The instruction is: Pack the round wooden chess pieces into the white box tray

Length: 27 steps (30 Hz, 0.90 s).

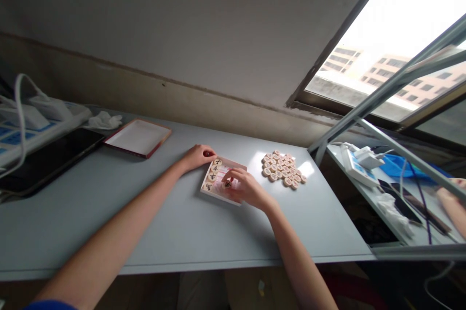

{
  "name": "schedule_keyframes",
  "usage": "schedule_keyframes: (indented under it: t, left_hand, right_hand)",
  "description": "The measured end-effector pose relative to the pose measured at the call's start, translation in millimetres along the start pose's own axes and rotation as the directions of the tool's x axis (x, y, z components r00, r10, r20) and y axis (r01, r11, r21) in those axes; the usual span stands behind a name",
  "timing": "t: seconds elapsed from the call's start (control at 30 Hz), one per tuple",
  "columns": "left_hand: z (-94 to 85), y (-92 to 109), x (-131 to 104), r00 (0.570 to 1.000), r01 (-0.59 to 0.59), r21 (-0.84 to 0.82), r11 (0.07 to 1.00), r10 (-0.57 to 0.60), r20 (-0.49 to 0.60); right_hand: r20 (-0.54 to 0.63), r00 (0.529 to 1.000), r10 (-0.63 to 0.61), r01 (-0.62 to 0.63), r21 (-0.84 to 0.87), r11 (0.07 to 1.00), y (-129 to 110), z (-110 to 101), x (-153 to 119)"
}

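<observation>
A shallow box lies on the grey table, with several round wooden pieces marked with black characters in a column along its left side. My left hand is at the box's upper left corner, fingers curled around a small dark thing that I cannot make out. My right hand is over the right part of the box, its fingers closed on a round piece with a black character. To the right, a cluster of round wooden pieces lies flat on the table.
An open box lid lies at the back left, beside a crumpled tissue, a dark tablet and a white power strip. A metal frame rises at the right. Beyond it, a person's hand shows over another table.
</observation>
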<state>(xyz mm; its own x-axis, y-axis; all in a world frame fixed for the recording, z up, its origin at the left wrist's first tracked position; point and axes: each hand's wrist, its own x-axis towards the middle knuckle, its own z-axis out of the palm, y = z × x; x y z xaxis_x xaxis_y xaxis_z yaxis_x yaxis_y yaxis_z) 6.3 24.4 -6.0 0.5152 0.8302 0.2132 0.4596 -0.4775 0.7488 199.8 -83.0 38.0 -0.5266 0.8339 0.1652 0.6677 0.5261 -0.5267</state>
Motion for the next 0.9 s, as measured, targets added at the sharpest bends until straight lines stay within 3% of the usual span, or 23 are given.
schedule_keyframes:
  t: [0.17,0.33,0.53,0.7,0.9]
  left_hand:
    - [-2.2,5.6,-1.6,1.000,0.023,-0.010,1.000,-0.023,0.011]
    - [-3.0,8.5,-2.5,0.999,0.034,-0.014,0.999,-0.034,0.017]
    - [-0.5,2.0,-0.9,1.000,0.025,-0.017,1.000,-0.025,0.002]
    - [1.8,-3.3,0.7,1.000,0.007,-0.017,1.000,-0.007,-0.001]
    - [1.7,-2.9,1.2,1.000,0.007,-0.015,1.000,-0.007,-0.001]
  right_hand:
    - [-0.182,0.974,0.132,-0.124,0.052,0.991,20.0,-33.7,-19.4]
    - [-0.194,0.934,0.300,-0.308,-0.009,0.951,44.6,-59.9,-47.4]
    - [-0.184,0.876,0.446,-0.466,-0.085,0.880,64.6,-68.5,-70.2]
    - [-0.197,0.861,0.468,-0.471,0.037,0.881,78.9,-70.4,-80.3]
    - [-0.247,0.828,0.504,-0.522,-0.009,0.853,82.8,-68.5,-82.0]
